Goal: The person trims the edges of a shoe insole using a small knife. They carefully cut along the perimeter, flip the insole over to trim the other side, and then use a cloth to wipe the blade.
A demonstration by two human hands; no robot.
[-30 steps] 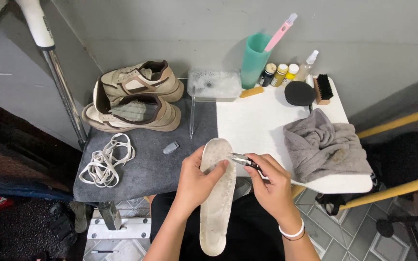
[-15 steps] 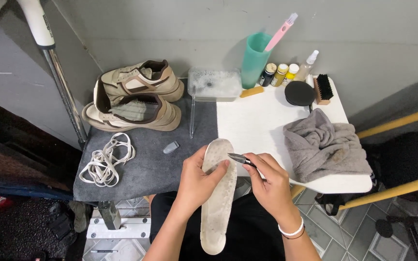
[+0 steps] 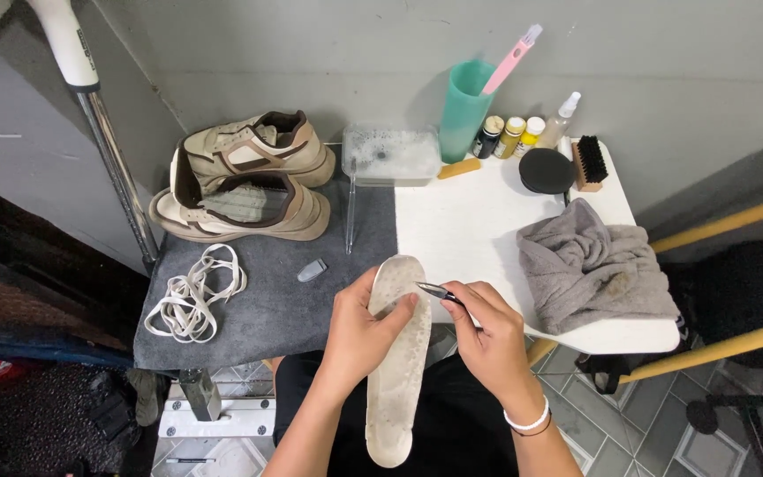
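Note:
My left hand (image 3: 359,331) grips a dirty white insole (image 3: 396,371) from its left side, holding it lengthwise over my lap at the table's front edge. My right hand (image 3: 486,340) pinches a thin dark pointed tool (image 3: 439,291), like tweezers, whose tip touches the insole's upper right edge near my left thumb. A white bracelet sits on my right wrist.
On the grey mat (image 3: 258,305) lie a pair of beige sneakers (image 3: 245,181), white laces (image 3: 192,291) and a small grey piece (image 3: 312,269). Farther back stand a clear soapy tub (image 3: 392,152), a teal cup with pink brush (image 3: 466,106), small bottles (image 3: 512,134), a black tin (image 3: 547,170), a brush (image 3: 589,162). A grey towel (image 3: 589,265) lies right.
The tool's tip has shifted slightly along the insole's upper right edge, and my left thumb has moved up toward it. The insole stays in nearly the same place.

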